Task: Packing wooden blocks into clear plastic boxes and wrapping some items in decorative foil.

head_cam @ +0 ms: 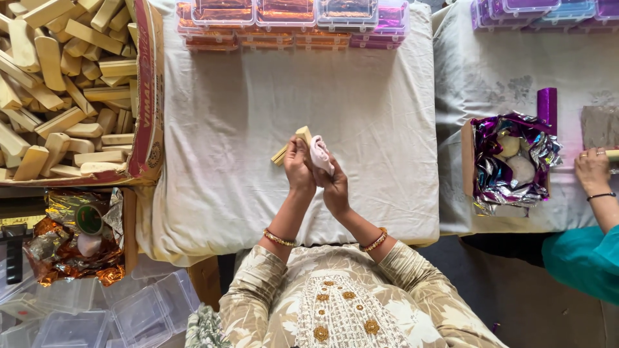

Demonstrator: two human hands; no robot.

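Left hand [298,169] grips a wooden block [291,145] (long axis slanting up-right); right hand [334,187] pinches a pale cloth [320,154]

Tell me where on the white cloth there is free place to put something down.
The white cloth is bare between the stacked plastic boxes and the hands, left hand, right hand. Crowded: the carton of wooden blocks at left.
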